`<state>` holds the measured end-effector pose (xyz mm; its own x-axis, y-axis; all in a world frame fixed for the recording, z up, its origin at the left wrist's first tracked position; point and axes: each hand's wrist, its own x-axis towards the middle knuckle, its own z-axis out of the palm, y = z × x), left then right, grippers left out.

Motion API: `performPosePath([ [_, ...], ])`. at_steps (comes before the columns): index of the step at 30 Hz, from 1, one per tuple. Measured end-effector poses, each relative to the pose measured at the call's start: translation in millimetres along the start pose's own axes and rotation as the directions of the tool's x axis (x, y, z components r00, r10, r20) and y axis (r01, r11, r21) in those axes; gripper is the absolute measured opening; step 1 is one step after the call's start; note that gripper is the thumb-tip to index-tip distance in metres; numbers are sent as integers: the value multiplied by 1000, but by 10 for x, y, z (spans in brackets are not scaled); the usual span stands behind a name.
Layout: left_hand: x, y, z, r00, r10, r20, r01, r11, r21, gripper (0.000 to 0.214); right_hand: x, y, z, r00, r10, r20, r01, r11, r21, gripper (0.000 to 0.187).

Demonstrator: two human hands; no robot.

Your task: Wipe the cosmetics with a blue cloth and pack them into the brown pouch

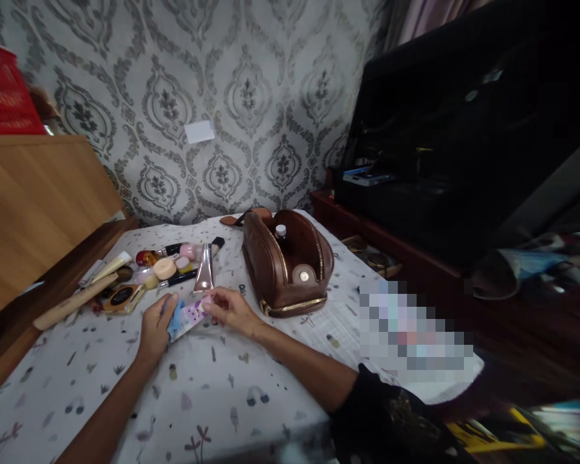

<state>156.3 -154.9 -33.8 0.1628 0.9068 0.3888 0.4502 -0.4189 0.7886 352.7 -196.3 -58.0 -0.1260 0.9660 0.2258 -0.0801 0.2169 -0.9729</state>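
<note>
Both hands meet over a small white, pink and blue packet [189, 318] lying on the patterned tablecloth [212, 393]. My left hand [155, 325] curls round the packet's blue left end. My right hand [231, 310] pinches its right end with fingers pressed together. Just beyond the packet lies a rose-gold tube [203, 270]. A brown leather pouch [286, 266] stands open to the right of my right hand, with a white-capped bottle [281, 231] and a round compact [303, 276] inside.
A heap of cosmetics [159, 267] and a wooden-handled brush [72, 301] lie at the back left. A wooden cabinet [33, 200] stands at the left. A dark shelf with a black case [464, 129] fills the right. Patterned wallpaper is behind.
</note>
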Motion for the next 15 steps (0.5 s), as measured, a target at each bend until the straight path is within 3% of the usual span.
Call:
performPosePath([
  [7,36,-4,-8,973,-170,-155,123,954,-274,57,-16,-24,45,999,-6,34,3,998,69,51],
  [11,42,-40,18,943,-300,-146,207,869,-449,58,-35,-72,54,999,-21,51,17,998,68,48],
  [15,43,-84,15,934,-336,-122,224,818,-530,54,-59,-100,52,999,-29,29,29,999,21,42],
])
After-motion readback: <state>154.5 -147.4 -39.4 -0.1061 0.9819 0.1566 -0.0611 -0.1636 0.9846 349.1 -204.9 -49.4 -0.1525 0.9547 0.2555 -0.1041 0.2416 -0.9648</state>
